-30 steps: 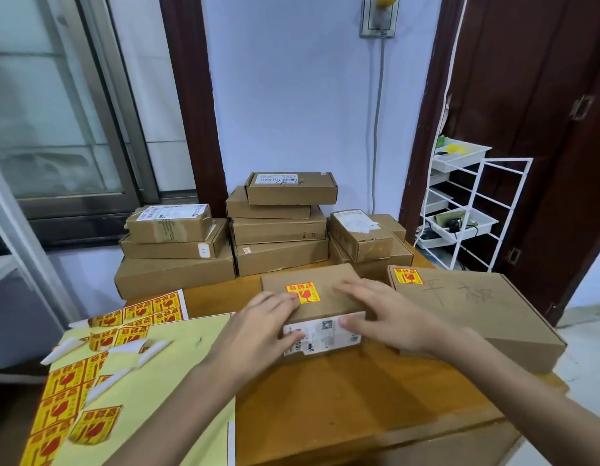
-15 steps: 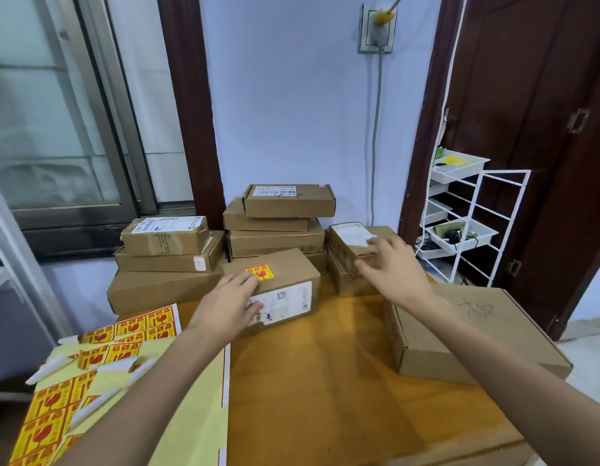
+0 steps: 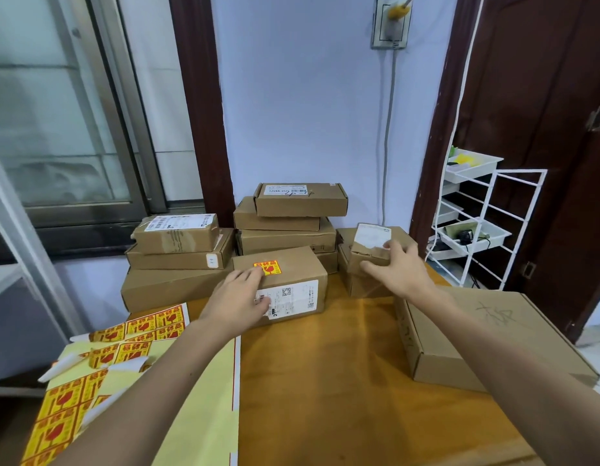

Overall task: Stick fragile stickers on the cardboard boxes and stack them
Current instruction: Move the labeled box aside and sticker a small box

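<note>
A small cardboard box (image 3: 293, 270) with a yellow-and-red fragile sticker (image 3: 267, 267) on top stands on the wooden table (image 3: 325, 381), pushed back against the piles. My left hand (image 3: 239, 299) rests on its near left corner with loosely bent fingers. My right hand (image 3: 397, 269) grips a small tilted box (image 3: 370, 243) with a torn white label, on the right-hand pile. A large flat box (image 3: 513, 334) with handwriting lies at the right under my right forearm. Sheets of fragile stickers (image 3: 73, 391) lie at the left.
Piles of brown boxes stand at the back: a left pile (image 3: 177, 260) and a middle pile (image 3: 291, 220) against the wall. A white wire rack (image 3: 476, 223) with trays stands at the right beside a dark door. Curled white backing strips lie on the sticker sheets.
The stickered box was pushed away from me to the back of the table, left hand staying on it. My right hand left it, reached right and took hold of the small labelled box.
</note>
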